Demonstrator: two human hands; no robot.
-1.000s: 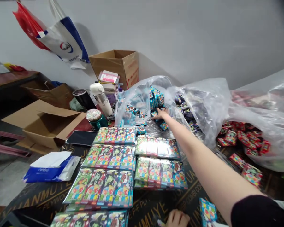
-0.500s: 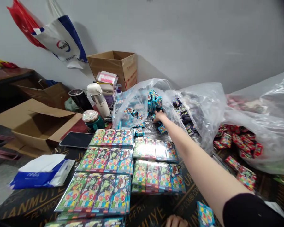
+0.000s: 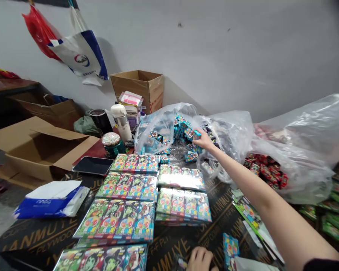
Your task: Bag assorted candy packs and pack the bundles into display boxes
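Note:
My right hand [image 3: 205, 141] is pinched on a small blue packet [image 3: 197, 134], held up in front of the clear plastic bag [image 3: 155, 131]. Loose blue packets [image 3: 182, 126] are heaped at the bag's mouth, and a few lie just below the hand. At the bottom edge my left hand [image 3: 200, 259] is partly cut off, its fingers curled down by a dark shiny item [image 3: 180, 262]. What those fingers hold is hidden. Right of it lies a blue packet stack [image 3: 231, 248]. Two columns of shiny printed card packs [image 3: 118, 218] are stacked to the left.
More plastic bags hold dark packets and red packets [image 3: 267, 169] on the right, beside green packets [image 3: 335, 222]. A phone [image 3: 92, 165], a jar [image 3: 112, 145], a white-topped flask [image 3: 121, 122] and cardboard boxes [image 3: 45, 150] stand left. A blue-and-white tissue pack [image 3: 51, 201] lies in front.
My right hand has come up and right out of the blue packets with one packet in it. My left hand shows more at the bottom edge. The view has shifted.

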